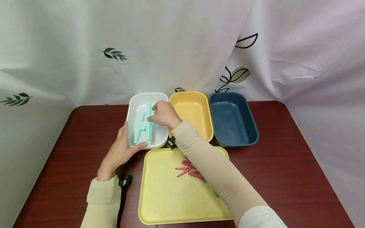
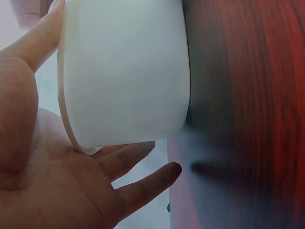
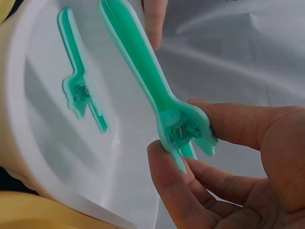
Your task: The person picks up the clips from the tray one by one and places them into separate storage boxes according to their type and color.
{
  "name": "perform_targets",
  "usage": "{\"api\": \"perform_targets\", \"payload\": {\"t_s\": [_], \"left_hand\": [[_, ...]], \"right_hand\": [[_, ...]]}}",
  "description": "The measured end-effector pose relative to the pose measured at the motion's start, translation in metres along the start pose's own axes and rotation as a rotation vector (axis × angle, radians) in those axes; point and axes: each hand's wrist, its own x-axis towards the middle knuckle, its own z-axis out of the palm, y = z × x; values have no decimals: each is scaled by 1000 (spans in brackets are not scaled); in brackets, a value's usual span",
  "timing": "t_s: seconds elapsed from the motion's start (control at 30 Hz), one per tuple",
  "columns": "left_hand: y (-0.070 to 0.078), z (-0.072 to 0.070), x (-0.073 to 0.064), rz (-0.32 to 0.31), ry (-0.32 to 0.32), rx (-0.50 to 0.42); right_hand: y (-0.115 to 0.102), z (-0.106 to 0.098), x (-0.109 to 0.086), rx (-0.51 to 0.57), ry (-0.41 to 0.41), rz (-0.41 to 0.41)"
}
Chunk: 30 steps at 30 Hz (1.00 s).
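Note:
My right hand reaches into the white bin at the back left. In the right wrist view its thumb and fingers pinch a mint-green bag clip by the spring end, the long jaw pointing away from the hand. Another mint-green bag clip lies on the bin's floor beside it. My left hand spans the bin's near left corner, thumb along the front rim and fingers at the left side. From the left wrist view, two of its fingers stretch out straight below the bin.
A yellow bin and a dark blue bin stand right of the white one. In front, a yellow tray carries several pink clothespins, with teal bits partly hidden under the right forearm. A white curtain hangs behind the table.

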Motion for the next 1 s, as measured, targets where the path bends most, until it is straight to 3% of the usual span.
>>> {"api": "perform_targets", "payload": {"t_s": [1.0], "left_hand": [[0, 0, 0, -8, 0, 10]], "right_hand": [[-4, 13, 19, -29, -44, 45]]}}
